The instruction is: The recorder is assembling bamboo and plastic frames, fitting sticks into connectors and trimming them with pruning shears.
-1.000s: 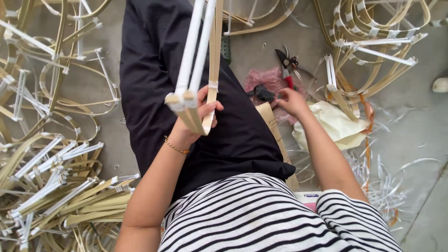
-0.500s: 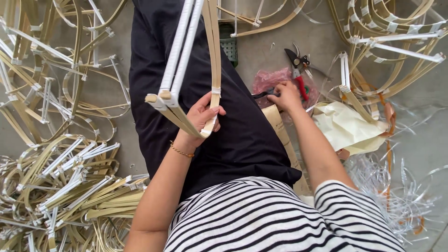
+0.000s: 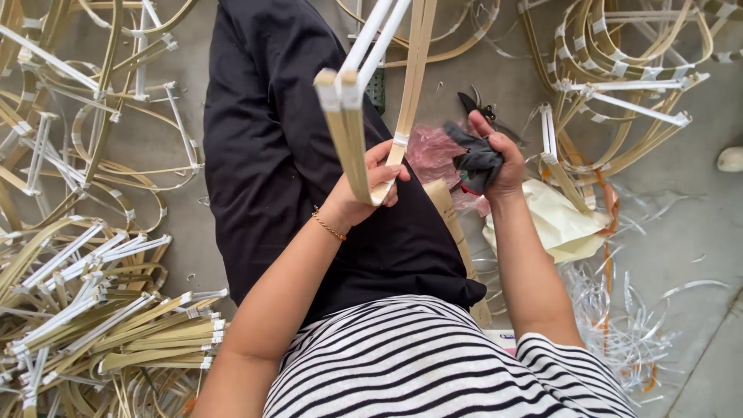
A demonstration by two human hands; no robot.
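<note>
The left hand (image 3: 370, 184) is closed around a bamboo frame (image 3: 352, 131), fingers wrapped over the lower ends of its flat pale strips, so the frame stands up from the palm over the lap, its white-wrapped bars (image 3: 377, 35) running up and away beyond the fingers. A thin gold bracelet (image 3: 328, 225) sits on that wrist. The right hand (image 3: 495, 159), off to the right of the left and a little farther from the body, is closed on a dark tool with black handles (image 3: 475, 161); a bit of red shows at the lower edge of the grip, and what kind of tool it is cannot be told. Just beyond the right hand's fingertips lie black scissors (image 3: 474, 104) on the floor (image 3: 681, 201), and between the two hands, lower down, shows a crumpled pink plastic bag (image 3: 430, 152). Under the right wrist lies a cream sheet (image 3: 553, 224), and near the forearm's outer side are curls of white strip offcuts (image 3: 619, 310). Beyond the right hand a stack of curved bamboo frames (image 3: 619, 54) rests on the floor. Well to the left of the left arm lie many more finished frames in a heap (image 3: 93, 310). The person wears black trousers (image 3: 271, 139) and a striped shirt (image 3: 418, 364).
</note>
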